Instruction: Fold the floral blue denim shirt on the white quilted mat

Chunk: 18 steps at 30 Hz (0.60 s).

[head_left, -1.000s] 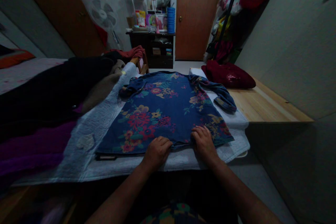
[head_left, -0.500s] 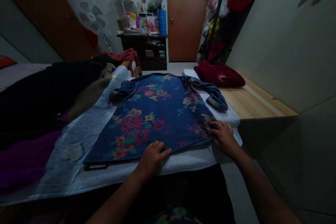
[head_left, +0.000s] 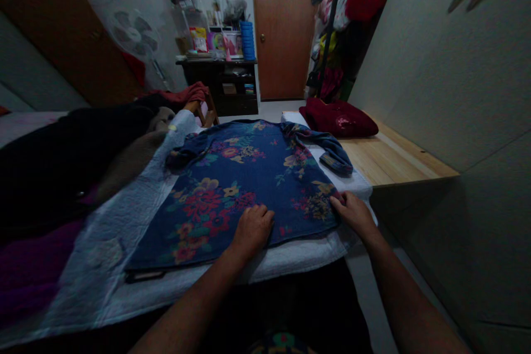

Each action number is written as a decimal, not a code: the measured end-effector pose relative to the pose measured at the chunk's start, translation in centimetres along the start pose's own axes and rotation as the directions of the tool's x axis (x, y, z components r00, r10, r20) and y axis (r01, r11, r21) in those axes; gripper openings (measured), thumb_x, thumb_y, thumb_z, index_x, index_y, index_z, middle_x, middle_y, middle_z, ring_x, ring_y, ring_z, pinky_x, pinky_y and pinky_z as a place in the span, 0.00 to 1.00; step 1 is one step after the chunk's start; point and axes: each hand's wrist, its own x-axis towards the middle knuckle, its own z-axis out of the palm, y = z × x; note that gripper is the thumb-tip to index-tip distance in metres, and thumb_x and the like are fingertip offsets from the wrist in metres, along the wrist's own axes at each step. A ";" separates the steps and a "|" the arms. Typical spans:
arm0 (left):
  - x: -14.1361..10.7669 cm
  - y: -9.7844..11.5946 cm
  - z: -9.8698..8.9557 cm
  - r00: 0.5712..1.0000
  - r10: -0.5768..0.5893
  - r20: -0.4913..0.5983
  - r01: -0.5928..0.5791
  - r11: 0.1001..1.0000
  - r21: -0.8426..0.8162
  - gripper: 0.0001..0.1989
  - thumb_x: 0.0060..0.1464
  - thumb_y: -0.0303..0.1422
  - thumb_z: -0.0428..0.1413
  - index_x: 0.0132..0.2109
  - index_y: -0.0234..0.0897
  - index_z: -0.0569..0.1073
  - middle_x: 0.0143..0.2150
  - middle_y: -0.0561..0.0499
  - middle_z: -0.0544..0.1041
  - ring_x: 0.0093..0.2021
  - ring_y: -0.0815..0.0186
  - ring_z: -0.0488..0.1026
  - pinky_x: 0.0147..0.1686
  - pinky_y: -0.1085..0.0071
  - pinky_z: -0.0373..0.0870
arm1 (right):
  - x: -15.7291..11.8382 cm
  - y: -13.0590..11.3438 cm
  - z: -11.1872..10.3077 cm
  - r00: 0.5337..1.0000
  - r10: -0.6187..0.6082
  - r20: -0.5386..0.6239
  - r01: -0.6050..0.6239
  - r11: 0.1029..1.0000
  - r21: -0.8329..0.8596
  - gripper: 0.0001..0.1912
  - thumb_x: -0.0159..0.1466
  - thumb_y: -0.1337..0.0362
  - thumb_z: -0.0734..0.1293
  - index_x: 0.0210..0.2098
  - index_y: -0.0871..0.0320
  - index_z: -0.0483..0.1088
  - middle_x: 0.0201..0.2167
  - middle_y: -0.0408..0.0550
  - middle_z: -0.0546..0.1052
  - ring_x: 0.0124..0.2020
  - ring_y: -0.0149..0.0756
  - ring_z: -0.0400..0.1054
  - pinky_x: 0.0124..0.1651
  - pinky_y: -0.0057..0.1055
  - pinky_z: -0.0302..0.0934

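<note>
A dark blue floral long-sleeved shirt (head_left: 265, 177) lies spread out, its hem toward me and its sleeves at the far end. My left hand (head_left: 254, 228) rests palm down on the lower part of the shirt, just inside the hem, with its fingers bent slightly and not gripping. At the lower right side edge, my right hand (head_left: 353, 213) pinches the fabric between thumb and fingers. Beneath the shirt is a pale quilted cloth (head_left: 153, 177). A small dark flat object (head_left: 145, 276) shows from under the hem's left corner.
Dark clothes (head_left: 83, 149) and a purple cloth (head_left: 33, 271) are heaped at left. A maroon folded cloth (head_left: 338, 119) sits on a wooden board (head_left: 398, 163) at right. Farther back are a fan (head_left: 135, 33), a dark cabinet (head_left: 215, 88) and a door (head_left: 282, 27).
My left hand has moved up from the hem onto the shirt. My right hand has stayed at the side edge, its fingers now closer together on the fabric. The view has shifted slightly.
</note>
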 end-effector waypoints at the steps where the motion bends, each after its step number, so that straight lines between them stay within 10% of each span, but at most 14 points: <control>1: 0.3 0.1 0.5 0.999 0.010 -0.039 -0.010 1.000 -0.014 0.14 0.62 0.35 0.51 0.53 0.40 0.73 0.54 0.44 0.75 0.55 0.56 0.69 0.54 0.57 0.63 | 0.2 0.1 -0.1 1.000 0.005 0.031 -0.006 1.000 0.026 0.20 0.64 0.49 0.60 0.36 0.59 0.72 0.30 0.51 0.76 0.31 0.39 0.70 0.31 0.29 0.54; 10: 0.1 -0.3 2.3 0.992 0.039 0.123 -0.025 0.993 -0.113 0.36 0.58 0.55 0.48 0.69 0.49 0.54 0.73 0.49 0.48 0.72 0.46 0.39 0.66 0.42 0.37 | 0.9 1.3 -0.4 0.996 -0.070 0.057 0.068 0.997 0.028 0.14 0.64 0.57 0.61 0.35 0.58 0.74 0.31 0.50 0.78 0.33 0.38 0.71 0.32 0.28 0.53; 18: 2.3 -0.8 0.2 0.991 0.032 0.127 -0.012 0.987 -0.160 0.27 0.61 0.49 0.48 0.64 0.47 0.63 0.68 0.47 0.61 0.67 0.49 0.55 0.63 0.45 0.52 | 3.8 -0.8 -2.6 0.964 -0.149 -0.221 0.109 0.977 -0.185 0.15 0.63 0.54 0.62 0.39 0.59 0.71 0.38 0.54 0.75 0.40 0.42 0.69 0.42 0.33 0.57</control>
